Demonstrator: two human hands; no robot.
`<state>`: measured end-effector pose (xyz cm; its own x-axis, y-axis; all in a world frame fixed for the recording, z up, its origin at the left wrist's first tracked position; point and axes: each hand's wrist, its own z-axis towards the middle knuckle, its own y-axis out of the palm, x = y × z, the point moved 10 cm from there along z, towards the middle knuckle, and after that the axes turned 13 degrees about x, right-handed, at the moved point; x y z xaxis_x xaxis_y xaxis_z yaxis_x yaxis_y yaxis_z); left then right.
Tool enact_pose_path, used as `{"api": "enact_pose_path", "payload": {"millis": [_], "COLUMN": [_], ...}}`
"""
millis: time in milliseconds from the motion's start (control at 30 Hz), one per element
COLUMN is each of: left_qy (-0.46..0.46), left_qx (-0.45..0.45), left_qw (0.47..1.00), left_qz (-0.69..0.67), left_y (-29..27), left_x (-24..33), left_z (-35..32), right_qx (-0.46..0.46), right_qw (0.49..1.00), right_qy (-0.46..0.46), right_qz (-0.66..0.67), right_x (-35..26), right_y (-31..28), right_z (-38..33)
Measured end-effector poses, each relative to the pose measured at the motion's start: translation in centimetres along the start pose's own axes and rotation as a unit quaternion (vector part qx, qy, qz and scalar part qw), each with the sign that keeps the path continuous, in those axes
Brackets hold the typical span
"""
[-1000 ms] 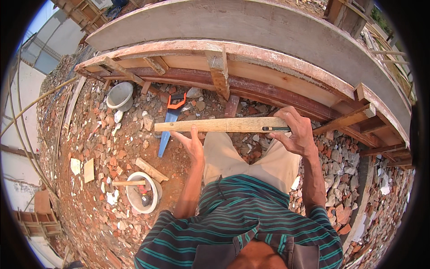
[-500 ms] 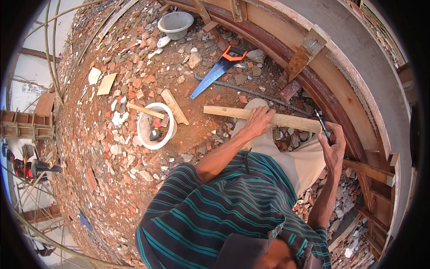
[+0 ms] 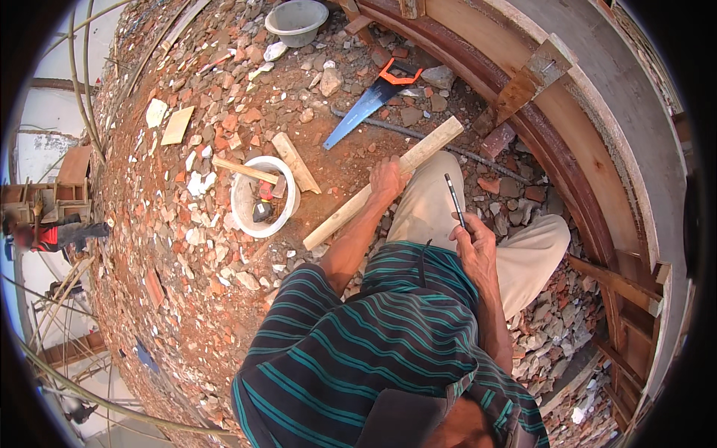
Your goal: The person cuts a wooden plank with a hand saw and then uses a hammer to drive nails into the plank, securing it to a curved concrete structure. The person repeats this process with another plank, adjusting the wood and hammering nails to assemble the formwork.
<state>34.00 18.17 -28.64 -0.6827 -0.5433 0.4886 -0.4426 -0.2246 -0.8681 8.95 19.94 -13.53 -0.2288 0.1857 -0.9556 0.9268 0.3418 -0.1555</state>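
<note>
My left hand (image 3: 387,181) is closed around a pale wooden batten (image 3: 435,143), which slants from lower left up to the upper right, over my left knee. In my right hand (image 3: 478,246) a slim dark pencil (image 3: 454,198) is pinched, pointing up and away from me, apart from the wood. To the left of the batten stands a white bucket (image 3: 288,221). In it are a hammer (image 3: 245,170), its wooden handle across the rim, and a black and red tape measure (image 3: 262,210). Beyond lies a handsaw (image 3: 364,113) with blue blade and orange-black handle.
Broken brick and rubble (image 3: 202,254) cover the ground. A short board (image 3: 296,163) lies beside the bucket, and a grey basin (image 3: 296,39) stands farther off. A metal rod (image 3: 418,136) runs behind the batten. Wooden formwork (image 3: 556,149) curves along the right. At far left is another person (image 3: 56,235).
The batten has swung round, its right end now pointing away and its left end nearer me. My right hand has left the batten's end and moved left with the pencil.
</note>
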Motion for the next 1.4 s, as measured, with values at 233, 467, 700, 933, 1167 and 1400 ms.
{"api": "enact_pose_path", "payload": {"millis": [233, 467, 700, 933, 1167, 1400], "left_qy": [-0.031, -0.176, -0.439, -0.441, -0.419, -0.154], "left_qx": [0.143, 0.406, 0.076, 0.192, 0.187, 0.206], "left_qw": [0.987, 0.896, 0.765, 0.676, 0.879, 0.949], "left_qz": [-0.063, 0.022, -0.465, -0.559, -0.131, 0.183], "left_y": [-5.0, -19.7, -12.8, -10.3, -19.0, -22.2], "left_x": [-6.3, -30.6, -19.9, -21.8, -40.4, -28.3], "left_z": [-2.7, -6.3, -10.7, -12.1, -11.5, -0.6], "right_qx": [-0.018, -0.142, -0.323, -0.389, -0.229, 0.04], "right_qw": [0.999, 0.985, 0.943, 0.909, 0.969, 0.99], "right_qy": [-0.012, 0.094, 0.087, -0.121, 0.0, 0.131], "right_qz": [-0.044, 0.033, -0.001, -0.089, -0.093, 0.031], "right_x": [2.1, 1.8, 2.7, 2.7, 7.8, 11.4], "right_y": [2.1, 7.5, 23.7, 29.6, 15.1, -1.9], "right_z": [0.1, 0.0, 2.3, -0.7, 3.3, 2.9]}}
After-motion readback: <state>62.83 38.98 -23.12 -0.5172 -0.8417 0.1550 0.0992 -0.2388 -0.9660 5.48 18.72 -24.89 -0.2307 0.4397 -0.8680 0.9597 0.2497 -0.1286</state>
